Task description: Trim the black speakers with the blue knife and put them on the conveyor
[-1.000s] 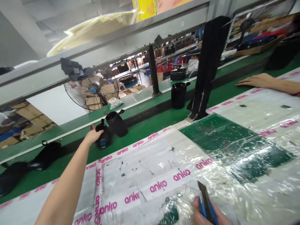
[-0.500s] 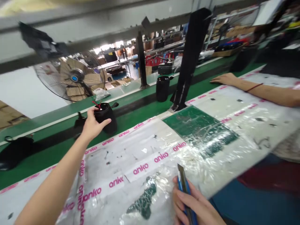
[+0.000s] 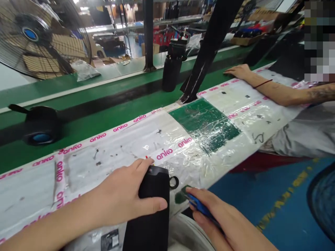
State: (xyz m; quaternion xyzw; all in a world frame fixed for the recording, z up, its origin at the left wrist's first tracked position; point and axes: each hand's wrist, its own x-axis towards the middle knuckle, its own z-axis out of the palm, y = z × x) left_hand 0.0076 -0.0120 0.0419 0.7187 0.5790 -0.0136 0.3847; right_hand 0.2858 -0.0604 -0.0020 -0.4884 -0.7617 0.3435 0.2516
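My left hand [image 3: 123, 198] grips a black fabric-covered cylindrical speaker [image 3: 153, 223] at the near edge of the plastic-wrapped worktable [image 3: 110, 153], thumb across its side. The speaker stands close to my body, with a small loop at its top right. My right hand [image 3: 222, 223] is just right of the speaker, closed on a blue and black flat tool [image 3: 196, 205] whose tip points toward the speaker.
A green conveyor belt [image 3: 104, 115] runs behind the table, carrying a lying black speaker [image 3: 39, 125] at left and an upright one [image 3: 171, 71] in the middle. A black post [image 3: 206, 52] rises beside it. Another person's forearm [image 3: 269, 87] rests at right. A fan [image 3: 39, 38] stands far left.
My left hand has carried the black speaker from the conveyor back to the table's near edge. My view has tilted down, and my right hand with the tool now sits beside the speaker.
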